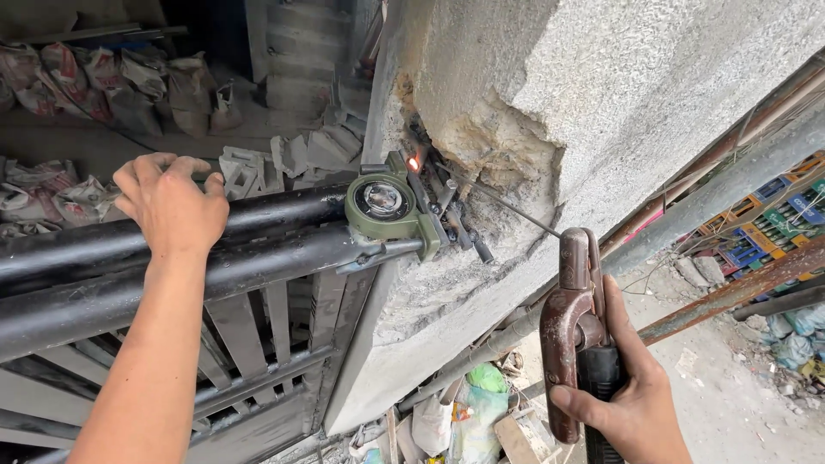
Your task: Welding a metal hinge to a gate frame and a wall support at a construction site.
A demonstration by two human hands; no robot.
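- Left hand point(172, 206), left of centre: clamped over top black gate rail point(258, 225), fingers curled round it.
- Right hand point(632, 391), lower right: gripping rusty electrode holder point(574, 322).
- Welding rod point(507, 206) running up-left from holder; tip glowing orange at green bearing bracket point(388, 206), mid-frame, against chipped concrete pillar point(601, 94).

We find little room at the glowing weld spot point(414, 161) — the broken concrete pillar point(601, 103) overhangs it from above and right, the green bearing housing point(391, 206) and bolts crowd it from below. Only the thin electrode point(507, 206) threads in. Open air lies right of the pillar's lower edge — above the gate's top rail point(275, 215) too.
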